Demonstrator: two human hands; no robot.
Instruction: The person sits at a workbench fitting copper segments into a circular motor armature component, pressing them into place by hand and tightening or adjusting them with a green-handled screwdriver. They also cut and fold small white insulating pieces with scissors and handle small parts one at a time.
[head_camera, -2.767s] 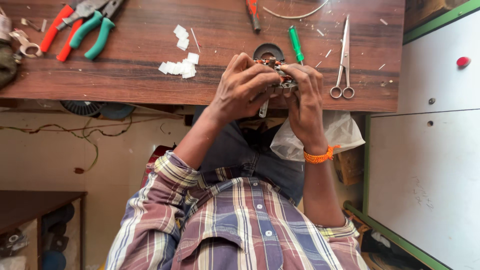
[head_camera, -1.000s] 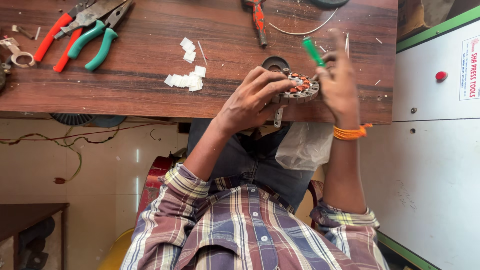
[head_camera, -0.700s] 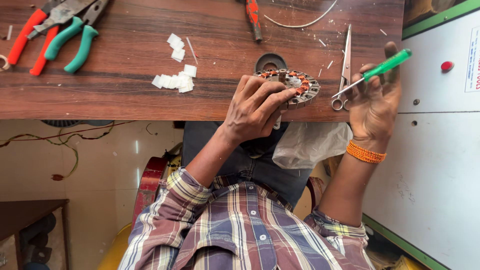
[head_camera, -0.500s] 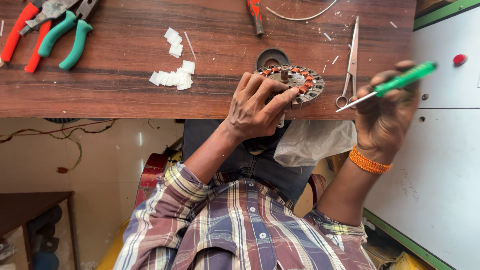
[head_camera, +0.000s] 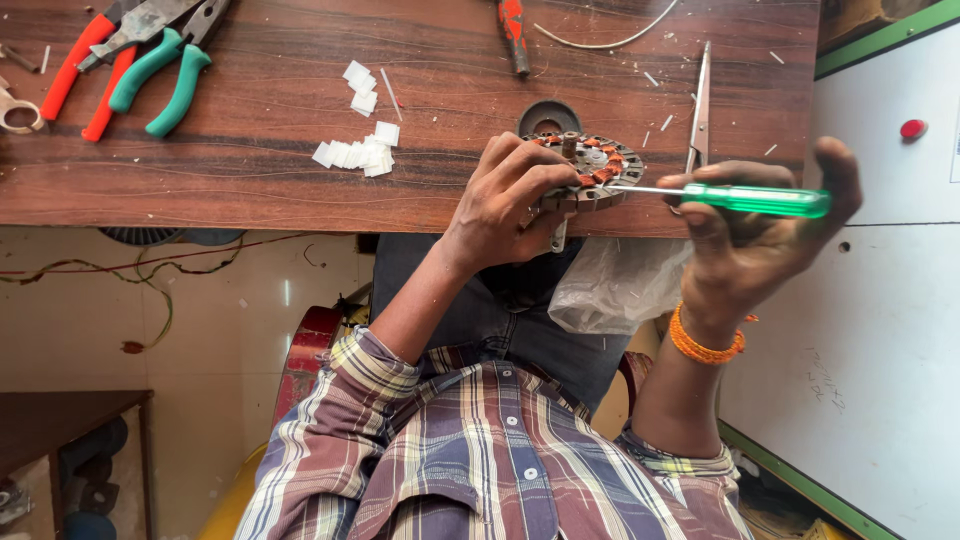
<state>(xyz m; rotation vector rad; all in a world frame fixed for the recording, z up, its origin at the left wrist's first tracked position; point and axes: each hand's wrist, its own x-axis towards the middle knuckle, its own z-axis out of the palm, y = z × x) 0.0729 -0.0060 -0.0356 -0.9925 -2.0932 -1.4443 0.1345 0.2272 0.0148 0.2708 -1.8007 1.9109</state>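
Observation:
My left hand (head_camera: 505, 200) grips a round motor stator (head_camera: 600, 165) with copper windings, resting it on the near edge of the wooden table (head_camera: 250, 190). In my right hand (head_camera: 760, 240), which wears an orange bracelet, lies a green-handled screwdriver (head_camera: 770, 200), held level. Its thin metal shaft points left and its tip touches the stator's right rim. A black disc (head_camera: 548, 117) lies just behind the stator.
Scissors (head_camera: 700, 100) lie right of the stator. Small white paper pieces (head_camera: 355, 155) sit mid-table; green pliers (head_camera: 165, 70) and red pliers (head_camera: 85, 70) lie far left. A red-handled tool (head_camera: 513, 30) and wire (head_camera: 610, 40) lie at the back. A plastic bag (head_camera: 610, 285) rests on my lap; a white cabinet (head_camera: 880, 330) stands right.
My right hand took the green screwdriver off the table, swung it out to the right, then brought its tip to the stator. My left hand kept the stator and settled it on the table edge.

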